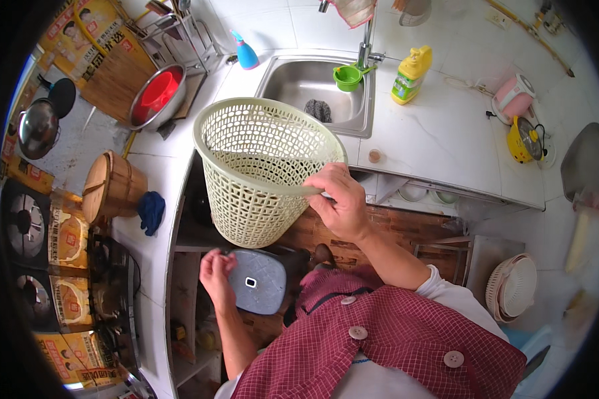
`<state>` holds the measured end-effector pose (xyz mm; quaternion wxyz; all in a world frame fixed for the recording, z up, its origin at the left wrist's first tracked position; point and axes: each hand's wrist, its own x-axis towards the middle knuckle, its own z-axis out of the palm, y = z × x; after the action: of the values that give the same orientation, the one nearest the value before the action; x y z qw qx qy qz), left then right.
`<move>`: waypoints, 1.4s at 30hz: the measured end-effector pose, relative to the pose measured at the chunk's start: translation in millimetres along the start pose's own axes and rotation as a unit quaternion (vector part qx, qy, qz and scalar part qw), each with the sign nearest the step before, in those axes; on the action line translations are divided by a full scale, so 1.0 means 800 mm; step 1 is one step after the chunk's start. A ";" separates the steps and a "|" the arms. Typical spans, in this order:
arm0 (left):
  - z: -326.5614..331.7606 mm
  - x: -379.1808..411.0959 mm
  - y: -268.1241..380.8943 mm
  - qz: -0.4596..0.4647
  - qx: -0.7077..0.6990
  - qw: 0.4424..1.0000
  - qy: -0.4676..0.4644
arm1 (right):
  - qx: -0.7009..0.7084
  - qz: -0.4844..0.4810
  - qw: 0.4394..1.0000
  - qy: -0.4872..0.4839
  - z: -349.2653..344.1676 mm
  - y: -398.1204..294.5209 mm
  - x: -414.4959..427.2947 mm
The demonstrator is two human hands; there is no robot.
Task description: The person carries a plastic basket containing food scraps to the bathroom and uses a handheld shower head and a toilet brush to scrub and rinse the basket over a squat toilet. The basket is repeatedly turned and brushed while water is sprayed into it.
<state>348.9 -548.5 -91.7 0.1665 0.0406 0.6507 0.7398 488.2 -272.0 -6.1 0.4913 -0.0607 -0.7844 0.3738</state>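
Observation:
A pale green perforated plastic basket is held up, tilted, in front of the counter's inner corner. My right hand grips its rim at the near right side, thumb and fingers closed over the edge. Lower and to the left, my left hand is raised with fingers curled, beside a grey-blue plastic stool top or lid; whether it holds something small is too blurred to tell. The basket looks empty inside. Beyond it is a steel sink with a green strainer or dipper and a dark scouring pad.
A yellow detergent bottle stands right of the sink, a blue spray bottle left. On the left counter are a steel basin, a wooden bucket and a dark blue cloth. White baskets sit at right.

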 end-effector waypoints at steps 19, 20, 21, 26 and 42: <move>0.015 0.102 0.010 0.015 0.008 1.000 0.019 | -0.060 -0.133 0.977 -0.158 0.052 -0.004 0.022; 0.016 0.104 0.007 -0.021 -0.028 0.998 0.056 | -0.058 -0.129 0.977 -0.161 0.053 -0.003 0.024; 0.017 0.106 0.006 -0.016 -0.008 0.998 0.054 | -0.058 -0.126 0.977 -0.161 0.053 -0.002 0.027; 0.018 0.125 0.007 0.017 0.079 0.996 0.043 | -0.028 -0.064 0.989 -0.130 0.053 0.021 0.044; 0.149 0.180 0.094 0.230 0.258 0.938 0.016 | 0.139 0.088 0.986 -0.011 0.040 0.195 0.130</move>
<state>231.8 -399.5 -22.8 -0.0350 0.2191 0.7946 0.5651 366.8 -129.6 -39.0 0.4512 -0.0565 -0.7216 0.5221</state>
